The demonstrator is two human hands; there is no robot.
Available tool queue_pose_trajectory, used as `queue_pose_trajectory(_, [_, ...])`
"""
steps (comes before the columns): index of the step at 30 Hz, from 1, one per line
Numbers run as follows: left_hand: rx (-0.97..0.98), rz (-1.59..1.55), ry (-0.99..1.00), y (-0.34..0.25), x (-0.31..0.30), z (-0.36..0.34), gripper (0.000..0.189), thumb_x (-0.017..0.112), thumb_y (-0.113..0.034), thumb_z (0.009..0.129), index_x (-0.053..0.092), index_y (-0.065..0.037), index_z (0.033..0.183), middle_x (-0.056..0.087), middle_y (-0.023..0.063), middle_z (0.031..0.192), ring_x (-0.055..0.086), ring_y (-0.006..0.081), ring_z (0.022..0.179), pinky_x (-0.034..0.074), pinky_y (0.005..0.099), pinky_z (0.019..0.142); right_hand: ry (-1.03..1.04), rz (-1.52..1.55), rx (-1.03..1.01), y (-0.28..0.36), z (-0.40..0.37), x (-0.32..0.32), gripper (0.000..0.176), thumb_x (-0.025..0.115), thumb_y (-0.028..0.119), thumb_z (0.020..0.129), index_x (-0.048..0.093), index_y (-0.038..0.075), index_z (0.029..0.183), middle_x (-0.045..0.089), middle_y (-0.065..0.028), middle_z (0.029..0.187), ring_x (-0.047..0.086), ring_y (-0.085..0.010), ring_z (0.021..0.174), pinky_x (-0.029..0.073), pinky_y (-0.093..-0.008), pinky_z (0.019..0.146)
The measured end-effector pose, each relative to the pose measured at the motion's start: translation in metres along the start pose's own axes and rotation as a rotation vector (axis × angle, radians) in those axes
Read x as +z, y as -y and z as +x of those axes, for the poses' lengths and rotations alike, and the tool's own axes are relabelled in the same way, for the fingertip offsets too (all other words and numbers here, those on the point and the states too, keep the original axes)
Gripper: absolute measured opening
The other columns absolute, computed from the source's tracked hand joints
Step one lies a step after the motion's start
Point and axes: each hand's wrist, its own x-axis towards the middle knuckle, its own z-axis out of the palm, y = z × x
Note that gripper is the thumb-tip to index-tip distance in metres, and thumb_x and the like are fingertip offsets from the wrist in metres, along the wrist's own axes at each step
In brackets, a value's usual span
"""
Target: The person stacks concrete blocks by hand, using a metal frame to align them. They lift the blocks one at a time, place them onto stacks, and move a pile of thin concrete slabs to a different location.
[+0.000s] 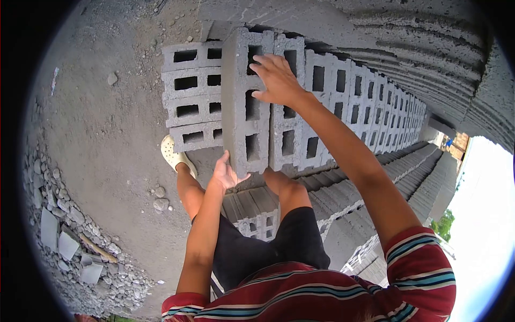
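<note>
With the gray block (234, 107) at upper center, right hand (280, 83) spread over its holes and left hand (226, 174) open by its lower end, neither's fingers clenched, good handling means supporting both ends, fingertips clear of neighboring blocks (288, 124).

Red striped shirt (316, 295); dark shorts (268, 244); cream clog (173, 153)

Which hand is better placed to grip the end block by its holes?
Likely your right hand: its fingers and thumb span two holes of the end block; your left hand is open by the block's near end.
</note>
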Motion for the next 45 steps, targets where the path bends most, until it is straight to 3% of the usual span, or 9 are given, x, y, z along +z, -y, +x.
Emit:
queue_pose_trajectory(3, [0.191,0.130,-0.344,0.009,0.002,-0.005,0.079,0.031,-0.062,0.084,0.028,-0.001,0.133,0.038,0.0168,0.133,0.033,0.0316,0.124,0.021,0.0476,0.101,-0.271,0.323,0.461,0.028,-0.063,-0.027,0.041,0.066,0.027,0.069,0.060,0.001,0.100,0.058,-0.0155,0.104,0.048,-0.0308,0.107,0.036,-0.0379,0.092])
queue_pose_trajectory(5, [0.337,0.212,-0.505,0.021,0.002,-0.010,0.083,0.031,-0.064,0.083,0.022,-0.002,0.136,0.030,0.0171,0.138,0.026,0.0311,0.128,0.014,0.0460,0.104,-0.244,0.818,0.984,0.056,-0.121,-0.034,0.033,0.066,0.021,0.076,0.060,-0.001,0.099,0.060,-0.0087,0.097,0.057,-0.0175,0.087,0.042,-0.0264,0.080])
queue_pose_trajectory(9, [0.605,0.461,-0.462,0.008,0.012,-0.020,0.084,0.032,-0.066,0.081,0.020,-0.006,0.138,0.024,0.0159,0.141,0.020,0.0309,0.131,0.011,0.0445,0.105,0.269,1.498,1.785,0.098,-0.214,-0.007,0.037,0.058,0.034,0.080,0.060,0.001,0.098,0.064,-0.0086,0.094,0.057,-0.0185,0.085,0.044,-0.0310,0.074])
queue_pose_trajectory(11, [0.721,0.580,-0.486,-0.007,0.022,-0.009,0.082,0.034,-0.065,0.081,0.023,-0.006,0.137,0.027,0.0146,0.140,0.023,0.0299,0.130,0.012,0.0431,0.105,0.364,1.868,1.855,0.120,-0.245,0.038,0.052,0.045,0.040,0.085,0.048,0.000,0.118,0.052,-0.0134,0.120,0.048,-0.0290,0.110,0.036,-0.0422,0.094])
queue_pose_trajectory(15, [0.781,0.594,-0.547,-0.025,0.067,0.019,0.073,0.038,-0.060,0.083,0.034,-0.006,0.133,0.038,0.0118,0.134,0.034,0.0269,0.123,0.022,0.0377,0.102,0.092,2.250,2.002,0.140,-0.261,0.128,0.054,0.039,0.040,0.087,0.043,0.001,0.124,0.047,-0.0146,0.126,0.041,-0.0317,0.118,0.030,-0.0464,0.099])
queue_pose_trajectory(21, [0.657,0.371,-0.211,-0.056,0.022,0.047,0.048,0.040,-0.047,0.086,0.052,-0.009,0.114,0.059,0.0086,0.103,0.056,0.0253,0.093,0.045,0.0378,0.083,-0.214,2.704,2.112,0.130,-0.239,0.195,0.055,0.034,0.043,0.089,0.036,0.006,0.130,0.036,-0.0131,0.135,0.035,-0.0325,0.123,0.022,-0.0554,0.100])
queue_pose_trajectory(32, [0.774,0.500,-0.422,-0.017,0.088,0.037,0.051,0.038,-0.048,0.086,0.048,-0.009,0.117,0.054,0.0098,0.111,0.051,0.0266,0.102,0.043,0.0408,0.087,-0.875,2.716,2.120,0.097,-0.177,0.174,0.058,0.033,0.044,0.087,0.039,0.004,0.128,0.034,-0.0135,0.137,0.036,-0.0358,0.122,0.022,-0.0578,0.099])
queue_pose_trajectory(43, [0.632,0.431,-0.210,-0.029,0.070,0.046,0.049,0.041,-0.045,0.087,0.046,-0.008,0.118,0.052,0.0105,0.113,0.049,0.0274,0.103,0.042,0.0409,0.089,-0.859,2.513,2.291,0.094,-0.196,0.161,0.057,0.031,0.044,0.088,0.039,0.004,0.127,0.034,-0.0133,0.137,0.035,-0.0358,0.123,0.022,-0.0565,0.100])
queue_pose_trajectory(45, [0.725,0.548,-0.369,-0.044,0.045,0.048,0.050,0.043,-0.047,0.084,0.049,-0.009,0.116,0.055,0.0107,0.109,0.051,0.0293,0.101,0.044,0.0427,0.087,-0.727,2.461,2.365,0.096,-0.215,0.158,0.057,0.030,0.044,0.088,0.039,0.004,0.127,0.034,-0.0133,0.137,0.035,-0.0358,0.123,0.021,-0.0563,0.100])
